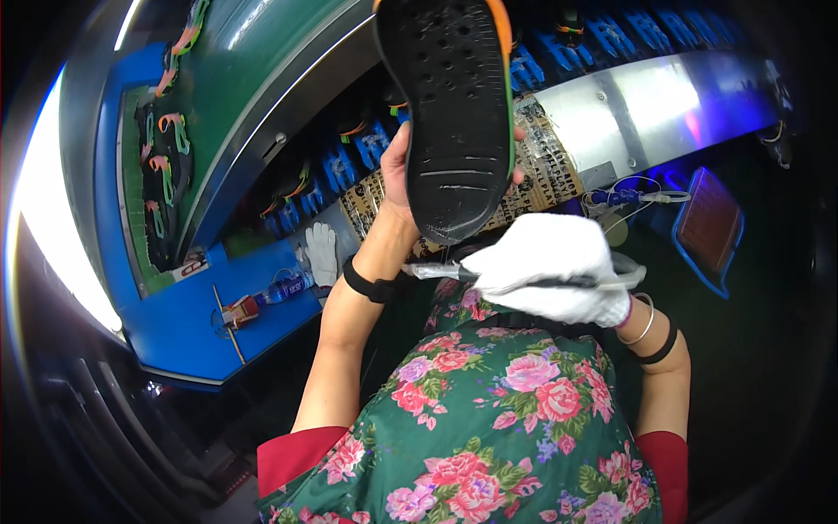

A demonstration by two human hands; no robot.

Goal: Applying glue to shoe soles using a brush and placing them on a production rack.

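Note:
Up in front of me my left hand [398, 175] grips a shoe sole [461, 157], its thumb on the left edge and fingertips showing at the right. The sole is black, dotted with small holes toward its upper end, and edged in orange and green. Just below it, my right hand [550, 266] wears a white knitted glove. Closed in that hand is a slim tool [436, 272] with clear plastic wrapping, pointing left. Its kind I cannot make out. The tool's tip lies below the sole's lower end, apart from it.
Behind the sole runs a line of blue holders [336, 170], alongside a metal cover [663, 100] and tape-wrapped padding [550, 153]. At left, a blue bench [192, 336] carries a white glove [322, 251] and a bottle [288, 286]. Strappy sandals [166, 175] lie beyond. A blue-rimmed panel [709, 229] stands right.

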